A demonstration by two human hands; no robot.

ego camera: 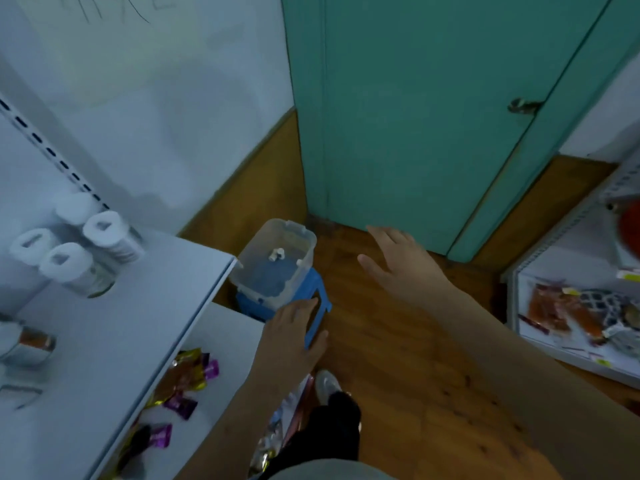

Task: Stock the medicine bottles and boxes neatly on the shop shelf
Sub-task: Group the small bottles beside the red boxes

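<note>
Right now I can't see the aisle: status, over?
Left hand grips the blue plastic stool; right hand open, empty. Clear plastic tub sits on the stool. White-capped bottles shelved.

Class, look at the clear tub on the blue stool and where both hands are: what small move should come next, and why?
Probably lower the right hand into the clear tub. It hovers open over the floor, while the left hand grips the blue stool edge, and a small white item, seemingly the last one, lies inside.
</note>
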